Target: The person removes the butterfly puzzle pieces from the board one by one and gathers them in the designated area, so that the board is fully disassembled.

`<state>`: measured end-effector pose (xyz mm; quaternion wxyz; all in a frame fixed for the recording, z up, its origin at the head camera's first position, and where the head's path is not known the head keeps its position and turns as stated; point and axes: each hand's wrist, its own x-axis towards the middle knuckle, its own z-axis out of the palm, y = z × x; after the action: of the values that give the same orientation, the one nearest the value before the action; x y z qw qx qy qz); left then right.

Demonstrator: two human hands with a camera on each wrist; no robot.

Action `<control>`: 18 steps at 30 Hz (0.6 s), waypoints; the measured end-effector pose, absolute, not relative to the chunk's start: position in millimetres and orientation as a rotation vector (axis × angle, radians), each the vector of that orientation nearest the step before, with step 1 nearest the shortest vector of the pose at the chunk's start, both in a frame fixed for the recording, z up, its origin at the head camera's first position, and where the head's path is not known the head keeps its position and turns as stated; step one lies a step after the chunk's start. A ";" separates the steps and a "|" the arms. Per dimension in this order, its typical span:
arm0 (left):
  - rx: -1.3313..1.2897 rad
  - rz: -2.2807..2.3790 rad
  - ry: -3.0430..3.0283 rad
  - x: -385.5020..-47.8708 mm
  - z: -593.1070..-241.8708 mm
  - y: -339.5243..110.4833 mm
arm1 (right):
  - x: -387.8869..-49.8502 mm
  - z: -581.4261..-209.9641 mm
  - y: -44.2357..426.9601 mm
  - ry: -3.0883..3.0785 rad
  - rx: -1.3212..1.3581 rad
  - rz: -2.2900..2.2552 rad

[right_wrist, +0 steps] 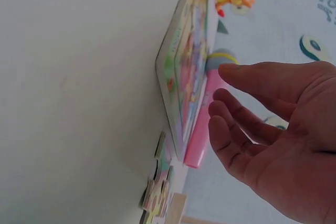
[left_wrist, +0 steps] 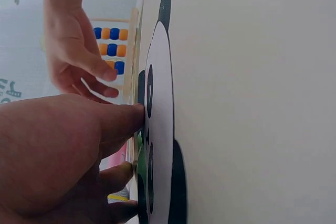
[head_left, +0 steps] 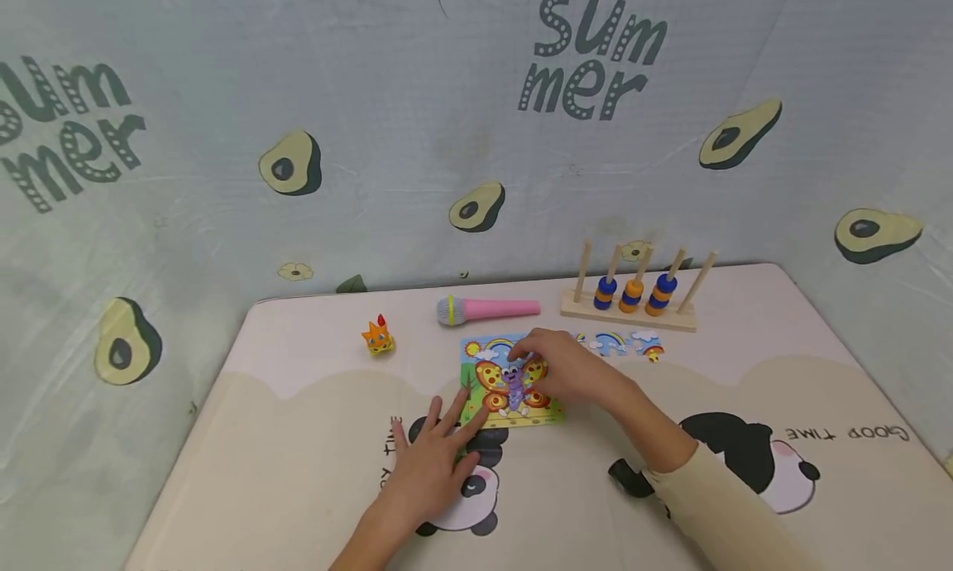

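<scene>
Where patterned cloth (head_left: pixel 380 74) backs the table (head_left: pixel 268 480), left hand (head_left: pixel 430 469) is spread, right hand (head_left: pixel 567 366) loose.

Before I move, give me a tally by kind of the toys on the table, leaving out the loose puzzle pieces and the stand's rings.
Butterfly puzzle: 1
Pink toy microphone: 1
Small orange and yellow figure: 1
Wooden peg stand: 1
Total: 4

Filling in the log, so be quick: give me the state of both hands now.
Left hand: open, fingers spread, fingertips at the puzzle.
Right hand: open, fingers loosely curved over the puzzle, holding nothing.
</scene>
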<state>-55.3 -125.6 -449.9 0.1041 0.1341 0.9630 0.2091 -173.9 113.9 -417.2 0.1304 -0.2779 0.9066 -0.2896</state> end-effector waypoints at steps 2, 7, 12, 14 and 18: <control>0.397 0.624 2.836 -55.0 -449.7 -125.7 | -178.0 -419.0 108.4 2.621 -0.794 -0.827; 0.396 0.638 2.830 -54.1 -449.5 -125.5 | -183.0 -423.0 99.8 2.611 -0.784 -0.797; 0.394 0.640 2.834 -54.0 -450.1 -125.4 | -185.1 -427.2 95.7 2.619 -0.767 -0.773; 0.395 0.637 2.835 -54.5 -450.0 -125.6 | -185.7 -428.5 94.9 2.619 -0.761 -0.779; 0.398 0.627 2.836 -56.0 -449.5 -126.1 | -187.4 -429.9 94.2 2.618 -0.779 -0.790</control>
<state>-56.0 -126.1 -449.5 0.1046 0.1349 0.9621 0.2126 -187.4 94.2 -429.9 0.1484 -0.2708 0.9106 -0.2748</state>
